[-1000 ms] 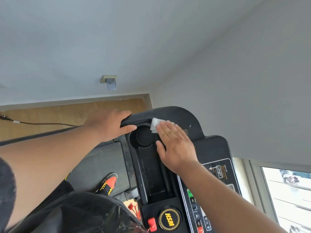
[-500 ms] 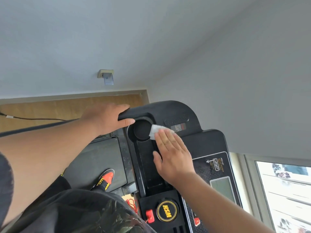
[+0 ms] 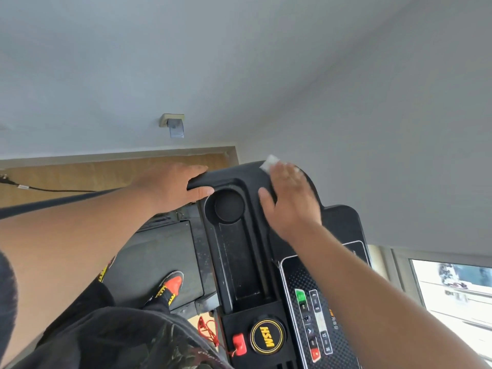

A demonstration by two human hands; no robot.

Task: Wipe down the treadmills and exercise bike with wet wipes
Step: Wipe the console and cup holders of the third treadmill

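Since the earlier frame, the wet wipe [image 3: 270,161] has been swept from the cup holder [image 3: 229,205] to the treadmill console [image 3: 250,262] top edge, pressed under the flat right hand [image 3: 288,198]. The handrail [image 3: 213,179] is clasped by the left hand [image 3: 170,187]. Slippage off the edge is possible.

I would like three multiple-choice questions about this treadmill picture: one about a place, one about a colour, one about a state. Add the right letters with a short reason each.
1. Where is the wet wipe?
A. in the round cup holder
B. under the right hand's fingers at the console's far edge
C. on the belt

2. What colour is the safety key beside the HSM badge?
A. red
B. blue
C. white

3. What is the left hand doing?
A. hanging free
B. pressing buttons
C. gripping the handrail

Answers: 1 B, the wipe peeks out past the right hand on the console. 2 A, it is plainly red. 3 C, the thumb and fingers curl round the handrail.
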